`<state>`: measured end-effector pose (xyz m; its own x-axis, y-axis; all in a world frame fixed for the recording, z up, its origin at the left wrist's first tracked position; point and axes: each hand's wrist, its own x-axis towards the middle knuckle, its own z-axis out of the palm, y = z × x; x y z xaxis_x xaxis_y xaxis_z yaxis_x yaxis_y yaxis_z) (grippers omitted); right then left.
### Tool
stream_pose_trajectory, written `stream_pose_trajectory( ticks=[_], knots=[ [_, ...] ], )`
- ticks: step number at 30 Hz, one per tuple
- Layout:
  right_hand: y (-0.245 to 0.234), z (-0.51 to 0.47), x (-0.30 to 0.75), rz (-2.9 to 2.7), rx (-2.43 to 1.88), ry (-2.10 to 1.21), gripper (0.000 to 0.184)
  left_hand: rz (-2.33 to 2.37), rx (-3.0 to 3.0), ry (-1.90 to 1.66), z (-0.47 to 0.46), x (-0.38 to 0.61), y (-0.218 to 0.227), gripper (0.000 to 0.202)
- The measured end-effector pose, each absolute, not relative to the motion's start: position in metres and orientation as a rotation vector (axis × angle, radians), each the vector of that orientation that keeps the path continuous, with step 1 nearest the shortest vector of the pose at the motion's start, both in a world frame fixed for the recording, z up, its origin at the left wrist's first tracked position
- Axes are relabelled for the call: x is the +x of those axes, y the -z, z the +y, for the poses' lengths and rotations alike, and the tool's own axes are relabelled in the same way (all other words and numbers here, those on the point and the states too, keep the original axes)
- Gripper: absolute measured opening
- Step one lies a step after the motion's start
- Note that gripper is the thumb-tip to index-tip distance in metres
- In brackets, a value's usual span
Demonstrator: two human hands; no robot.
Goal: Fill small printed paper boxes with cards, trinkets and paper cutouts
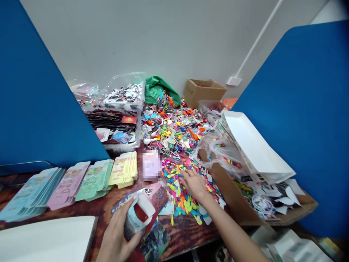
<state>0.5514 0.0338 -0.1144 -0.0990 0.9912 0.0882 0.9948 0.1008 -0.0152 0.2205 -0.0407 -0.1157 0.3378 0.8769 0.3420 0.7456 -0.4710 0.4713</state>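
Two blue partitions (40, 91) flank a table (103, 207) heaped with colourful, apparently paper, scraps (174, 127).

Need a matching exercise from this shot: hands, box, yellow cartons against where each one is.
Column 1:
1. left hand
2. right hand
3. cardboard box
4. yellow cartons

Column 2:
A. by the back wall
B. on coloured cut-outs
C. lying on the table
D. holding a small carton

Pairs: 1-D, 2-B, 3-A, 4-C
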Motion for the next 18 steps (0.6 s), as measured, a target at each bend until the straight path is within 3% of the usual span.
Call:
stream_pose_trajectory(
  ticks=[6, 13, 18],
  knots=[
    [0.124, 0.06, 0.525, -2.469, -1.789, 0.026, 0.039, 1.351, 2.528, -0.794, -0.044, 0.238, 0.11, 0.074],
    [0.122, 0.017, 0.568, -2.525, -1.72, 0.025, 0.032, 1.335, 2.531, -0.791, -0.052, 0.23, 0.124, 0.078],
    [0.124, 0.045, 0.598, -2.289, -1.847, 0.052, 0.041, 1.245, 2.646, -0.821, -0.05, 0.24, 0.124, 0.079]
  ],
)
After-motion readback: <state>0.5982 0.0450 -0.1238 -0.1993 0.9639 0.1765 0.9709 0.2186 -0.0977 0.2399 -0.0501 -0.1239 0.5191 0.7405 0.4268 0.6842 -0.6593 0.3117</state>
